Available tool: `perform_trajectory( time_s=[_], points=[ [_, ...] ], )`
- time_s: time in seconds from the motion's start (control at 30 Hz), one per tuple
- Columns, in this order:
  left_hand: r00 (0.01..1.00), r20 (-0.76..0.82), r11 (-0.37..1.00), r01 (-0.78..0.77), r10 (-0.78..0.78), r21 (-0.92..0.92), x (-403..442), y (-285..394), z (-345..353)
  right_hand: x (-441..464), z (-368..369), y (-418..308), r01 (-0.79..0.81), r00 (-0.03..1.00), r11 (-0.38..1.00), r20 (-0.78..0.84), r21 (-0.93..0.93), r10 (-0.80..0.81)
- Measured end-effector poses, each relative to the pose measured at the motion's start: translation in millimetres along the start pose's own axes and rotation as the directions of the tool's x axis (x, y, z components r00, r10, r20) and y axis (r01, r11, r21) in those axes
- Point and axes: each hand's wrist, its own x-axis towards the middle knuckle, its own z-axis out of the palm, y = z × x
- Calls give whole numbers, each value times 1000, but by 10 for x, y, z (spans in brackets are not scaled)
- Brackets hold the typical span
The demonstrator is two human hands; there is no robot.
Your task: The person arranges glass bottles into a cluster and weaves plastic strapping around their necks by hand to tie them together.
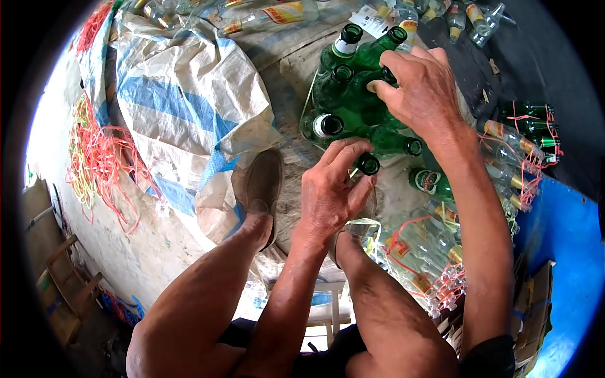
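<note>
Several green glass bottles (329, 92) stand packed together in front of me, their mouths facing up toward the camera. My left hand (334, 186) curls its fingers and thumb around the neck of the nearest green bottle (368, 164). Farther up, my right hand (421, 91) has its thumb and forefinger on either side of another bottle's dark mouth (389, 76), at the right of the cluster. A thin pale band (305, 120) runs along the cluster's left side. White paper shows on the necks of some bottles.
A white-and-blue woven sack (183, 107) lies at left beside red plastic string (116, 157). One labelled green bottle (428, 182) lies right of the cluster. Clear bottles (419, 246) tied with red string lie at lower right; tied green bottles (528, 120) lie beyond.
</note>
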Motion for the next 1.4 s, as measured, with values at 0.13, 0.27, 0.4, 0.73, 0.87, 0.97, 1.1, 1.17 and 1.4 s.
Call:
perform_trajectory(
  time_s=[0.13,0.27,0.4,0.73,0.87,0.97,1.1,1.17,1.4],
  points=[
    [1000,-3,1000,-4,4,10,-5,-38,23,-7,9,24,5,1000,1000,-13,-1,-5],
    [1000,-2,1000,-6,6,-22,4,-51,24,-20,27,40,28,998,999,-51,34,-26],
    [1000,7,999,25,-25,-38,-7,-42,23,-40,-1,22,26,1000,1000,-9,-3,-26],
    [999,-5,998,39,-39,-48,-12,-47,33,219,-295,181,-185,978,972,-72,142,196],
    [998,-13,997,53,-54,-48,-7,-13,30,382,-124,304,-301,954,935,73,187,292],
    [999,-19,998,34,-35,-51,-5,-44,38,446,141,449,-343,933,919,186,193,308],
    [999,-20,998,24,-25,-60,0,-58,46,462,256,534,-257,961,952,145,166,234],
    [1000,-7,998,24,-25,-60,-4,-53,44,432,264,499,-221,975,966,63,137,214],
    [1000,-30,998,8,-10,-68,-5,-70,39,370,312,510,-193,981,969,11,156,194]
  ],
)
